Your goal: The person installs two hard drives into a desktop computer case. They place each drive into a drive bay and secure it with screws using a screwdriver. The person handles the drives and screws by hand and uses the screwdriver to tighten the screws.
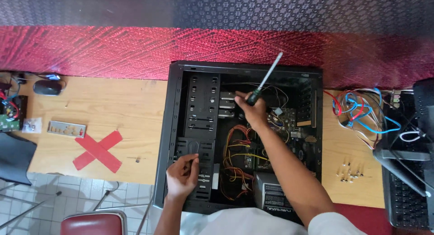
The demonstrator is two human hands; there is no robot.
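At the far left, a black mouse [47, 87] and a grey metal plate [67, 129] are lying on the wooden table [117, 108], with a red tape cross [98, 150] just right of the plate. Next, the open black computer case [244, 135] is lying on its side, filling the middle of the table. The left hand [183, 175] is resting on the drive cage [195, 167] at the case's near-left corner, fingers curled loosely against the plastic — pinching nothing that I can make out. Further right, the right hand [251, 112] is gripping a screwdriver [266, 80], fingers pressed together around its black handle, the shaft pointing up and away from the case.

The hand is hovering over loose orange and yellow cables [237, 149] and the circuit board [289, 126]. If the grip is slipping or the tool is swinging down carelessly, the tip could be snagging a wire or scratching the board.

To the right, small screws [350, 171] are sitting loose on the table near its edge — a nudge from a sleeve could be scattering them. Beyond them, a tangle of red and blue cables [361, 110] is lying beside a black keyboard [407, 199].
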